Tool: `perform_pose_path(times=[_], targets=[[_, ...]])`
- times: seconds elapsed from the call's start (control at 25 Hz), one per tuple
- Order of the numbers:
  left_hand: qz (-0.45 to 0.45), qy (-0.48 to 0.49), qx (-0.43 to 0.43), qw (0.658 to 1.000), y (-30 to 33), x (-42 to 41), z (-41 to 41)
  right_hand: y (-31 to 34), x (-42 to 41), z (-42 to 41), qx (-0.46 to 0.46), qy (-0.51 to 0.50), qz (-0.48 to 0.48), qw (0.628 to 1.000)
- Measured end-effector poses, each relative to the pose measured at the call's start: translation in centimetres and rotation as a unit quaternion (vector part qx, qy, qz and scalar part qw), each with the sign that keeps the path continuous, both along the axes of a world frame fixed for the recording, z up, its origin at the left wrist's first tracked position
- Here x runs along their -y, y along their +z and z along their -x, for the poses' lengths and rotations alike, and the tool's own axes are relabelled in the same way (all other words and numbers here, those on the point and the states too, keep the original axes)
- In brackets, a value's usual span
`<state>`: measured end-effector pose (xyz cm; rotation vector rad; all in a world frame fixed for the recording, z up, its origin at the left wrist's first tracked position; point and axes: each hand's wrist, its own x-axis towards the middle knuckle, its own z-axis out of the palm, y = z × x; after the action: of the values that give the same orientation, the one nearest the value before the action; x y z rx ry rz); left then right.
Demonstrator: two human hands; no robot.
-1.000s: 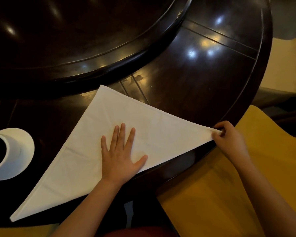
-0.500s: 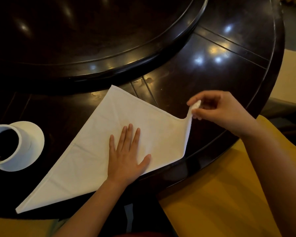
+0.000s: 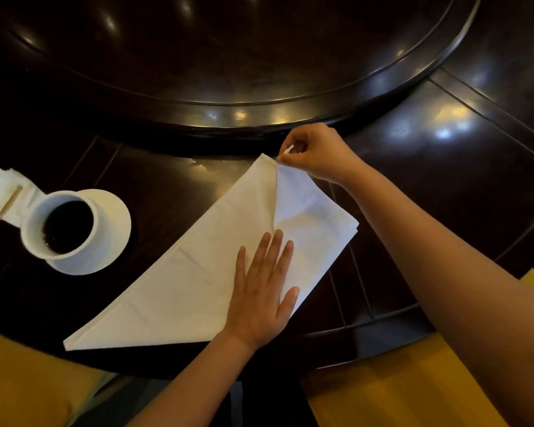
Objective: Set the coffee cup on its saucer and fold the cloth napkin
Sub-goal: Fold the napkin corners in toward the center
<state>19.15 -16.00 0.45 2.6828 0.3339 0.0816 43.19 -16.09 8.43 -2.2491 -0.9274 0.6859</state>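
Head view: a white napkin (image 3: 216, 266) lies on the dark table (image 3: 429, 167), in front of the raised turntable (image 3: 228, 57). The right corner of the napkin is folded over onto the cloth, with its tip at the top corner. The right hand (image 3: 315, 154) pinches this tip between thumb and forefinger; the other fingers are curled in. The left hand (image 3: 261, 291) lies flat on the napkin near the near edge, palm down, fingers straight and slightly spread, gripping nothing. The middle finger points at the start of the fold line. The left corner of the napkin remains unfolded and points toward the near-left table edge.

The cup (image 3: 60, 224) stands on the saucer (image 3: 108, 238), left of the napkin and apart from it. The cup holds dark liquid. A paper tissue (image 3: 0, 189) and a thin stick (image 3: 0, 215) lie at the left edge, behind the cup.
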Motion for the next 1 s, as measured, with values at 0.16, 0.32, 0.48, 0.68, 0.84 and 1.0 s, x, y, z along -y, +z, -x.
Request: perform_pose_path(times=[0.16, 0.32, 0.48, 0.68, 0.84, 1.0], targets=[[-0.031, -0.006, -0.026, 0.999, -0.5, 0.1, 0.0, -2.8, -2.2, 0.1, 0.008, 0.008, 0.029, 1.000], [-0.021, 0.005, -0.030, 0.999, -0.4, 0.1, -0.1, -3.6, -2.2, 1.0, 0.014, 0.026, 0.035, 0.999], [0.026, 0.045, -0.012, 0.999, -0.3, 0.1, -0.1, -3.2, 1.7, 4.2, 0.172, 0.003, -0.052, 0.984], [-0.051, 0.061, -0.047, 0.996, -0.6, -0.3, -0.6, -4.9, 10.0, 13.6, 0.260, 0.048, 0.028, 0.964], [-0.090, 0.049, -0.087, 0.991, -0.8, -0.2, -0.8, -6.8, 13.5, 18.7, 0.228, 0.052, 0.130, 0.964], [-0.112, 0.037, -0.118, 0.986, -0.6, -0.4, -1.0, -7.5, 13.8, 18.7, 0.230, 0.063, 0.180, 0.954]])
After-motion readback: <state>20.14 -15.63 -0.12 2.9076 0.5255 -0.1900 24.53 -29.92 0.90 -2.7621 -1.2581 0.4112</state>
